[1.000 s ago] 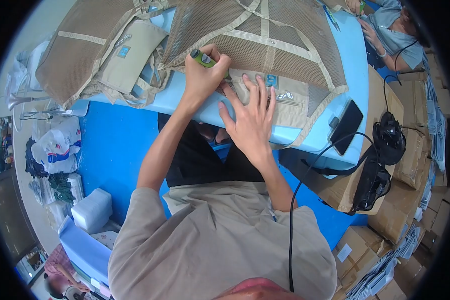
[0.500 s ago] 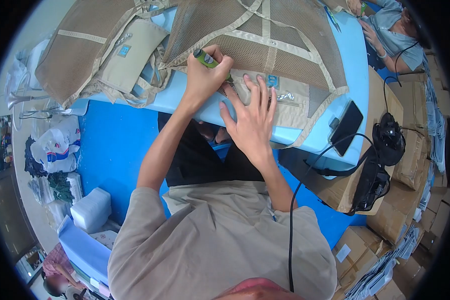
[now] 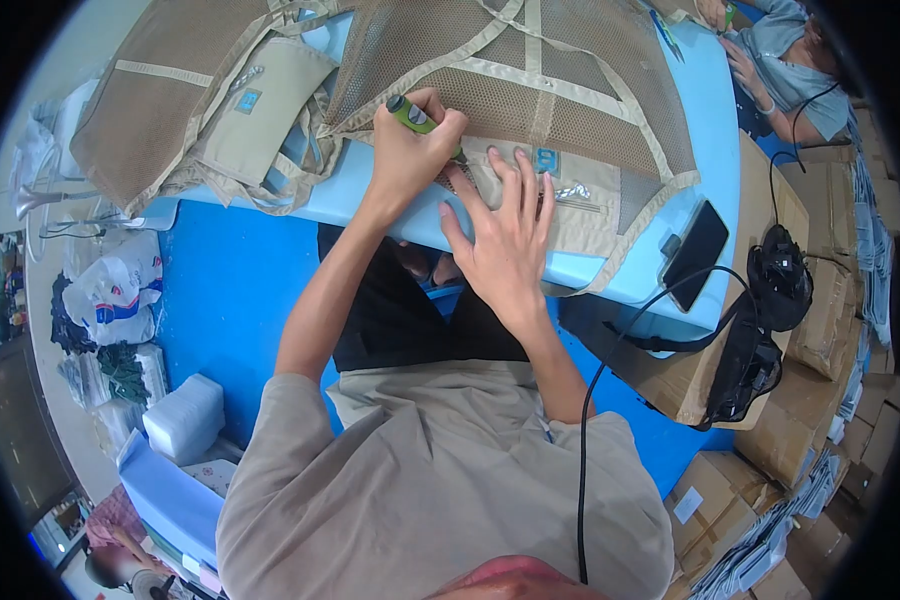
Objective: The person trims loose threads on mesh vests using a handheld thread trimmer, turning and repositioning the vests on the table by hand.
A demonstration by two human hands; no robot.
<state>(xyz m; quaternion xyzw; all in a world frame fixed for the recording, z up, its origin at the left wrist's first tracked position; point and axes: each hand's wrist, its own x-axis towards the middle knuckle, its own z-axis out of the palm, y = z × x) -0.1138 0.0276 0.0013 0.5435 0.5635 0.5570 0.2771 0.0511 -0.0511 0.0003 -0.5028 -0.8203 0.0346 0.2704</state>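
One pale-blue table [image 3: 710, 120] carries the work; across it spreads a tan mesh bag [image 3: 590, 115], with a second mesh bag [image 3: 130, 130] to its left; along the near side of the first runs a beige fabric panel [image 3: 585, 225], and doing this part well would, I judge, call for cloth kept flat and taut right beside the working point, with short, light movements and fingers clear of the tip; the right hand [image 3: 505, 245] lies palm down on that panel, fingers spread and pointing away from the body, thumb out toward the left, grasping nothing; the left hand [image 3: 410, 150], its forearm slanting inward, is curled round a green tool [image 3: 410, 114] in what looks like a firm grasp, the dark-capped end tilted up and leftward, the lower end partly hidden near the right index finger; smallest, a blue label [image 3: 547, 160] sits just beside the right hand's fingertips.
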